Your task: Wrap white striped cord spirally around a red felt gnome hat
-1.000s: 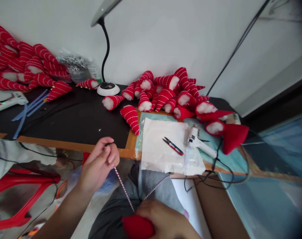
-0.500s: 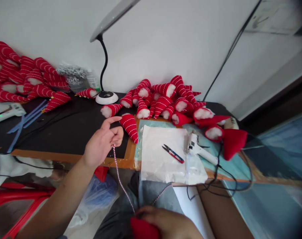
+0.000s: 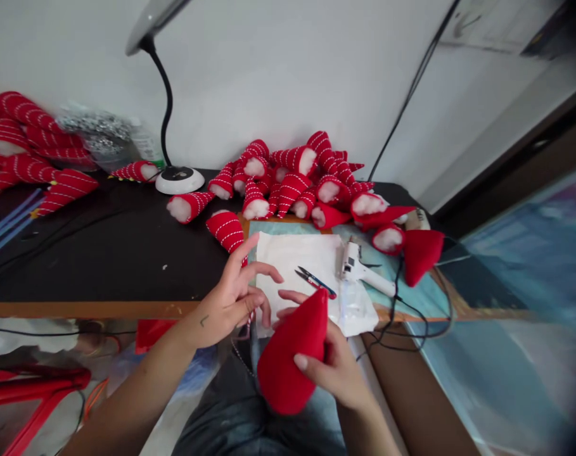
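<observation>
Red cone (image 3: pixel 290 370), right fingers (image 3: pixel 292 296) apparently behind

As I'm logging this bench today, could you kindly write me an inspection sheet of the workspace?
Surface: black table, white sheet on it.
Job's things: plain red cone; striped cord.
Clutter: piled striped cones, snips on the sheet, glue gun at its right edge.
Hands: right hand holds the red cone; left hand beside it, grip on cord unclear.
Cables: black cable looped near the glue gun.
Surroundings: lamp, pale wall, red stool.
</observation>
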### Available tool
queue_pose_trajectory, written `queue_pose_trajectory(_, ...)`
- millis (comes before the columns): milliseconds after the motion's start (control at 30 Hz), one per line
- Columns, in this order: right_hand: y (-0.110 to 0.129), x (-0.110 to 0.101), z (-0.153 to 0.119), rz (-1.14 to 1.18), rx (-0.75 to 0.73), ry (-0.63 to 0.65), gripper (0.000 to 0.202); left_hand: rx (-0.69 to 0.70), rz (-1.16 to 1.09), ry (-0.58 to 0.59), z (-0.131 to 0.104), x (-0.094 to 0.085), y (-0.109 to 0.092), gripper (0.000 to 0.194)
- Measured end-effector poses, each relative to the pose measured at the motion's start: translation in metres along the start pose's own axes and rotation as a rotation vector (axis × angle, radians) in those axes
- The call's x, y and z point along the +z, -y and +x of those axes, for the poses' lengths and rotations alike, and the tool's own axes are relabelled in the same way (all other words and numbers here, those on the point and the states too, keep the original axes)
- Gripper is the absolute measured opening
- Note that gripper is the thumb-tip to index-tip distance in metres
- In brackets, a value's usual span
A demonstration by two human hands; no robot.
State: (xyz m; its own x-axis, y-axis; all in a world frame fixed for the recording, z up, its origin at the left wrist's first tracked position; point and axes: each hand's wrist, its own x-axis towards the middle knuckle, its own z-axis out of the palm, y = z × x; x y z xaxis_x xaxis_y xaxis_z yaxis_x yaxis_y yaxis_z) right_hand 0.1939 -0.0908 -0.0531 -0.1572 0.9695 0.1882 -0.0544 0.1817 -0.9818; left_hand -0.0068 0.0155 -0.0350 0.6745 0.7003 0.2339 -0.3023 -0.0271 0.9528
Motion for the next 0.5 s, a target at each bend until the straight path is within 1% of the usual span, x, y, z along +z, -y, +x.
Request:
queue_pose_trajectory(33,0.0,0.003,0.004,0.058,0.013,0.025,0.045,-0.03,-0.048,0.016,-0.002,0.003,0.0,0.081)
queue_pose_trajectory(100,0.002,0.004,0.009,0.169,0.053,0.135,0.046,-0.086,-0.165,0.035,-0.006,0.008,-0.002,0.081)
queue_pose_trajectory(167,0.003,0.004,0.011,0.265,0.095,0.239,0.045,-0.114,-0.258,0.038,-0.011,0.01,-0.005,0.08)
queue_pose_trajectory(200,0.003,0.004,0.011,0.304,0.111,0.264,0.045,-0.124,-0.278,0.042,-0.012,0.009,-0.006,0.08)
queue_pose_trajectory(267,0.001,0.003,0.01,0.359,0.14,0.28,0.045,-0.151,-0.266,0.074,-0.014,0.008,-0.007,0.078)
queue_pose_trajectory(367,-0.004,0.0,0.008,0.396,0.196,0.273,0.046,-0.217,-0.237,0.158,-0.015,0.003,-0.006,0.076)
queue_pose_trajectory(500,-0.007,-0.011,0.007,0.288,0.278,0.286,0.041,-0.345,-0.259,0.204,-0.016,-0.003,-0.004,0.079)
